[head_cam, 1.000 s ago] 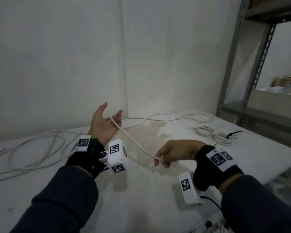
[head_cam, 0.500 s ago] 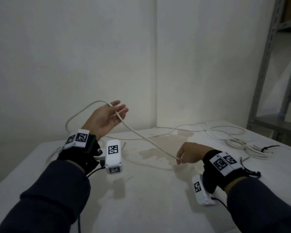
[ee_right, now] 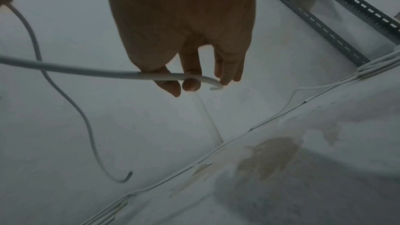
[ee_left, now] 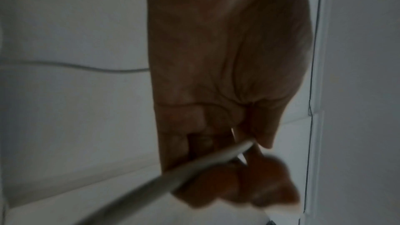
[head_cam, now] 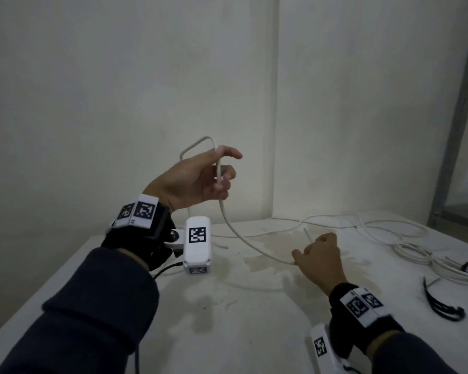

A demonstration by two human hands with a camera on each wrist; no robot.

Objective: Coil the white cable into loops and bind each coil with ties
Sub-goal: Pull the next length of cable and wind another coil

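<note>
**Hands hold the cable, first loop only starting**

Left hand [head_cam: 197,179] is raised above the counter [head_cam: 146,306], its fingers curled round the cable [head_cam: 243,240], which bends in a small arch over the thumb and drops behind the hand. Right hand [head_cam: 319,259] is low, just over the counter, and pinches the cable near its free end between thumb and fingers; the tip curls out past the fingertips in the right wrist view. Between both hands the cable hangs in a slack curve.

Much cable lies loose along the far side of the counter, near a finished coil [head_cam: 427,259]. Black ties [head_cam: 441,300] wait at the right. I think the risk is here: if the pull comes fast, the loose length can drag across the coil and catch on it. The right pinch is also close to the tip, so this can slip out.
</note>
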